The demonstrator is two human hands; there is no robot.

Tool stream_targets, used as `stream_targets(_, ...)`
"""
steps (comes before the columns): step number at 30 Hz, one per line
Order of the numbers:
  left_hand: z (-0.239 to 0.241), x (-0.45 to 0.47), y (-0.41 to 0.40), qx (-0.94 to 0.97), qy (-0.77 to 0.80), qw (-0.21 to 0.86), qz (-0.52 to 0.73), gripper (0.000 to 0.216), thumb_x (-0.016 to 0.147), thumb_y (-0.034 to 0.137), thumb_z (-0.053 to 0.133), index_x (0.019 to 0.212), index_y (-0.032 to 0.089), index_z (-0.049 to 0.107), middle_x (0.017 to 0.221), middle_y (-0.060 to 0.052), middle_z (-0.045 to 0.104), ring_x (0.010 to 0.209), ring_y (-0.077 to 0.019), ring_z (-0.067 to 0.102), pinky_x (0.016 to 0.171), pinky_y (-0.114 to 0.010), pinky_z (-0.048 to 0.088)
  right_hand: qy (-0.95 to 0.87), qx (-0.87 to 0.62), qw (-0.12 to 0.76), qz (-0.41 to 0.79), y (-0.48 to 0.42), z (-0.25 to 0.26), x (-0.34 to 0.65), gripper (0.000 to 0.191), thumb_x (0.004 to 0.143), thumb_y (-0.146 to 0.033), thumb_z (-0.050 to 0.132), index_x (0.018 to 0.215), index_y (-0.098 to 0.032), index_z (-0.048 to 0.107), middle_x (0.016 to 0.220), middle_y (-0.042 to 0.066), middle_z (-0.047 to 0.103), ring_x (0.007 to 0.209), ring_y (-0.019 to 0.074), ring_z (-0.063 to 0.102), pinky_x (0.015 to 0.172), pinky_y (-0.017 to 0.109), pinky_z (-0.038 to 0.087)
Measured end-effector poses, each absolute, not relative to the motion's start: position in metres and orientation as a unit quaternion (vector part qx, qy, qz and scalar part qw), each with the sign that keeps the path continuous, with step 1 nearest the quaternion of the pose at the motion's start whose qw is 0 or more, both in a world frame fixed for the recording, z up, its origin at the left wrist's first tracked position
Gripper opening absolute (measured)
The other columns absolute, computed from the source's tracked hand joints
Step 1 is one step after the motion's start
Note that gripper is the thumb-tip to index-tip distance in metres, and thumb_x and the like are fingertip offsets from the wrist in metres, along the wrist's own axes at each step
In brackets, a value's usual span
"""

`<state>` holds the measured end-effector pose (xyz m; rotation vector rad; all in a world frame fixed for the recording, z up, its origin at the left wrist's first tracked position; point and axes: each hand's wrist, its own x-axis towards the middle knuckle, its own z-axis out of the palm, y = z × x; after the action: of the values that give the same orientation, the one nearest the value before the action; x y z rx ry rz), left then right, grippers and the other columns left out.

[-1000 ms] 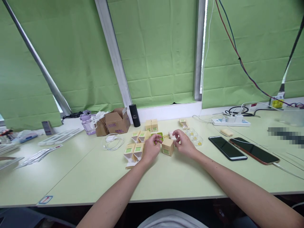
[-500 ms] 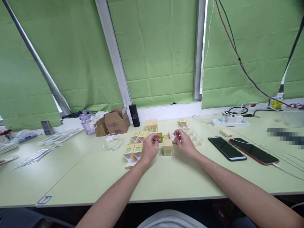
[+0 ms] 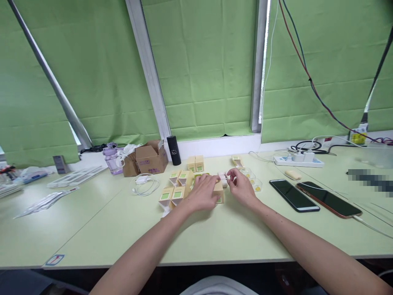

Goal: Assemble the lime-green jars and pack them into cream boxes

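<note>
My left hand [image 3: 202,192] lies over a small tan cardboard box [image 3: 219,191] with a green label, its thumb on the near side and fingers across the top, gripping it. Much of that box is hidden by the hand. Just right of it, my right hand [image 3: 241,186] is closed in a pinch; what the fingertips hold is too small to make out. Small pale pink pieces [image 3: 221,176] sit between the hands. Behind my left fingers part of a green tray [image 3: 201,173] shows. Open tan boxes [image 3: 166,196] stand left of my left hand.
Two closed boxes [image 3: 195,163] stand at the back, and another open box [image 3: 237,161] lies right of them. Clear plastic cups [image 3: 257,186] with yellow contents are beside my right hand. Further right lie two phones [image 3: 294,196] and a power strip [image 3: 298,159]. A brown carton [image 3: 151,157] stands back left.
My left hand has moved right and come down onto the small box, covering much of it. My right hand has stayed nearly in place, still pinched.
</note>
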<state>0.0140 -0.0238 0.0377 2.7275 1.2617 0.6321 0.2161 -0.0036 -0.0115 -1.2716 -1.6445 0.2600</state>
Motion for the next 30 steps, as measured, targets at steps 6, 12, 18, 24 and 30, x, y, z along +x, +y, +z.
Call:
stream_targets(6,0.055,0.020,-0.014,0.908,0.401,0.002,0.125,0.047,0.076,0.017,0.068,0.122,0.025,0.061,0.111,-0.011,0.069,0.113,-0.0352,0.058,0.104,-0.047,0.039,-0.679,-0.527,0.498,0.113,-0.006,-0.008,0.215,0.019,0.088,-0.023,0.054,0.107,-0.026,0.057,0.086,-0.002,0.065,0.068,0.0179,0.062,0.063,0.030,0.041)
stream_targets(12,0.083,0.020,0.019,0.899,0.428,0.022,0.093,0.051,0.073,0.020,0.075,0.122,0.025,0.062,0.101,-0.009,0.069,0.113,-0.0349,0.060,0.101,-0.041,0.040,-0.680,-0.522,0.505,0.097,-0.006,-0.007,0.216,0.019,0.089,-0.024,0.054,0.108,-0.026,0.056,0.086,-0.002,0.066,0.068,0.0185,0.063,0.064,0.031,0.042)
stream_targets(18,0.113,0.027,0.071,0.869,0.482,-0.059,0.091,0.056,0.076,0.015,0.069,0.130,0.022,0.056,0.116,-0.012,0.071,0.120,-0.0350,0.057,0.103,-0.043,0.035,-0.690,-0.528,0.487,0.092,-0.009,-0.006,0.213,0.020,0.089,-0.022,0.054,0.109,-0.027,0.055,0.088,-0.002,0.067,0.069,0.0185,0.064,0.063,0.030,0.040)
stream_targets(24,0.105,0.040,0.115,0.839,0.523,-0.115,0.097,0.056,0.077,0.012,0.067,0.131,0.018,0.053,0.117,-0.016,0.071,0.118,-0.0347,0.055,0.102,-0.043,0.033,-0.720,-0.500,0.476,0.068,-0.017,-0.006,0.207,0.023,0.090,-0.020,0.052,0.112,-0.027,0.055,0.089,0.000,0.068,0.071,0.0190,0.064,0.064,0.030,0.039)
stream_targets(30,0.077,0.047,0.141,0.833,0.533,-0.124,0.084,0.044,0.080,0.011,0.065,0.123,0.018,0.057,0.120,-0.017,0.071,0.124,-0.0342,0.052,0.110,-0.047,0.025,-0.748,-0.481,0.452,0.067,-0.024,-0.005,0.201,0.022,0.092,-0.019,0.051,0.112,-0.027,0.055,0.087,0.000,0.069,0.072,0.0198,0.064,0.066,0.030,0.040)
